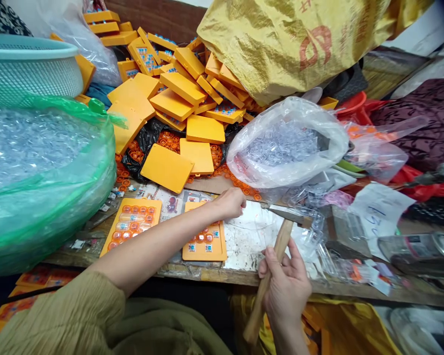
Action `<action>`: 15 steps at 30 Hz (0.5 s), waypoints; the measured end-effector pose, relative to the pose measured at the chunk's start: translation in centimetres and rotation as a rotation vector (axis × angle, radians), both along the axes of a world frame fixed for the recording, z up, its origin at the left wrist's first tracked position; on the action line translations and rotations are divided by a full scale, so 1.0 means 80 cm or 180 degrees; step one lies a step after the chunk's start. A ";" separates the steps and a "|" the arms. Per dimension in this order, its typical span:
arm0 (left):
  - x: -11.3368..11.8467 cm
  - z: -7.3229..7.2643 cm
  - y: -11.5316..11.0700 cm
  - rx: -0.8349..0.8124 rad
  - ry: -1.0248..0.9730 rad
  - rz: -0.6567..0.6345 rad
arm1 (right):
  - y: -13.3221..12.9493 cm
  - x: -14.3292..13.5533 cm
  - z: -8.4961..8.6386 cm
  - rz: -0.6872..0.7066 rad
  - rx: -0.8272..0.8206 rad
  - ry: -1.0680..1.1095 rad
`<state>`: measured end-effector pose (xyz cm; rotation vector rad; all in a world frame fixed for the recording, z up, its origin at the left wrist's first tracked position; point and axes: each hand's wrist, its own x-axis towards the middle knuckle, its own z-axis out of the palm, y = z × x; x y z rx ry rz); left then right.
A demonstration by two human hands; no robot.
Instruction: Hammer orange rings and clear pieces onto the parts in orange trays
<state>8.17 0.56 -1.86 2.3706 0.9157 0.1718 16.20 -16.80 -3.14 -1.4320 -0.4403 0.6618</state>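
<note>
My right hand (290, 281) is wrapped round the wooden handle of a hammer (283, 235), its metal head lying level above the white sheet (244, 241). Stretched across the bench, my left hand (232, 202) is closed, its fingers curled down over the sheet's far left edge; whatever they hold is hidden. Under my left forearm lies an orange panel (216, 250) with clear orange round caps and small blue-and-white pieces showing, partly covered by the arm. A second orange panel (133, 209), set with round and long clear caps, lies to its left.
Orange panels (181, 93) are heaped at the back, near loose orange rings (124, 182). A green bag (52, 197) of clear pieces stands left, below a teal basket (29, 64). A white bag (286, 143) of clear pieces sits beyond the hammer. A glass jar (418, 249) lies right.
</note>
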 end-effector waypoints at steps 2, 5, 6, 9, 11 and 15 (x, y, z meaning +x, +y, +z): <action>-0.001 0.003 -0.003 0.0028 0.0061 0.0031 | 0.001 0.000 0.001 0.0018 -0.0009 -0.0024; -0.009 0.018 -0.009 0.0063 0.0075 0.0051 | 0.000 0.001 0.000 0.0077 -0.0016 -0.0127; -0.017 0.025 -0.013 0.0094 0.0044 0.0066 | -0.002 0.001 -0.001 0.0097 -0.0041 -0.0205; -0.064 0.042 -0.037 0.0258 -0.0339 0.0252 | -0.013 -0.001 -0.007 0.0194 -0.0326 -0.0820; -0.105 0.046 -0.065 0.0350 -0.0935 0.0602 | -0.025 -0.006 -0.010 0.0394 -0.0438 -0.1625; -0.166 0.033 -0.129 0.0485 -0.1150 0.0822 | -0.048 -0.024 -0.008 0.1311 0.0185 -0.2966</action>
